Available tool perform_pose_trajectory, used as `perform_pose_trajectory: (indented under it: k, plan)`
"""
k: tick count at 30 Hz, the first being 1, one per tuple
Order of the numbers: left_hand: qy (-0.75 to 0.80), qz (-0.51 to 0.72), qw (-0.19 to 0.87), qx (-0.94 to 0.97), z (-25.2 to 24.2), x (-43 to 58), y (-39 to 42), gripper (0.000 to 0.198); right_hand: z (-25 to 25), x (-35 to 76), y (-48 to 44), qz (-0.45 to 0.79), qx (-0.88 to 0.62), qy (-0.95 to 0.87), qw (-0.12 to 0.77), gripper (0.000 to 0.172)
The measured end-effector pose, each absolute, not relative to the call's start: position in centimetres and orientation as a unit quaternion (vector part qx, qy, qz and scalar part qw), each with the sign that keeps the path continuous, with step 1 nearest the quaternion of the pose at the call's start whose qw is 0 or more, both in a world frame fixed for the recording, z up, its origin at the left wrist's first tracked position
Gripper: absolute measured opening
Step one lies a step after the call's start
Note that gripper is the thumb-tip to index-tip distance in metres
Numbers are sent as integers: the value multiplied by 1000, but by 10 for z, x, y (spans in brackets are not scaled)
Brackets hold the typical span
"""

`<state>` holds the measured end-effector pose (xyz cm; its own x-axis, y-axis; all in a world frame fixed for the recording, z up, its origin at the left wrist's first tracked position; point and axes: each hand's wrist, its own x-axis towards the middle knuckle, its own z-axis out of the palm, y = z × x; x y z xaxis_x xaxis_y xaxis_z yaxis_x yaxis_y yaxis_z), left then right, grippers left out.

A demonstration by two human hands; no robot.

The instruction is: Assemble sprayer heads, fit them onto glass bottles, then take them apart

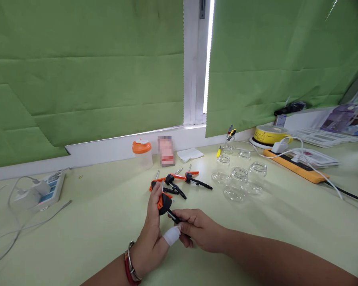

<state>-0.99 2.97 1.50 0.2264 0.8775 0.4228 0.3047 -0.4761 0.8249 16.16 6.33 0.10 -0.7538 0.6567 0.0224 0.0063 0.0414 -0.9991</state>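
right hand [201, 230] pinches tool [165, 203] | left hand [153, 240] alongside | jars [235, 184] well apart

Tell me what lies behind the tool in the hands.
Behind the held tool, other tools lie on the table, with the cup farther back. The left hand and held tool hide part of the nearest; that part cannot be seen.

Black-and-orange lever fitting [166, 204], held aslant near the lower centre of the view, its rounded black head uppermost, orange part at the left, and slender dark stem, partly hidden, slanting down rightward.
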Motion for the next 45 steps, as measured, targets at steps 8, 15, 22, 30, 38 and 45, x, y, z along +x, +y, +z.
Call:
perform_pose_trajectory:
  k: [8,15,22,30,38,45]
  plan:
    - [414,428,211,775,16,-15,36,118,2,159,58,701,-232,-629,244,22]
    - [401,383,104,826,16,-16,40,130,11,160,55,672,-248,-641,274,25]
    - [430,329,28,840,13,-16,41,126,14,157,57,716,-246,-587,287,26]
    - [440,318,-2,839,12,-10,38,121,15,156,56,765,-224,-530,288,27]
    - [474,269,-7,839,15,-4,32,114,2,154,57,780,-210,-511,295,23]
    - [524,269,22,808,11,-2,28,121,3,152,57,804,-200,-469,305,22]
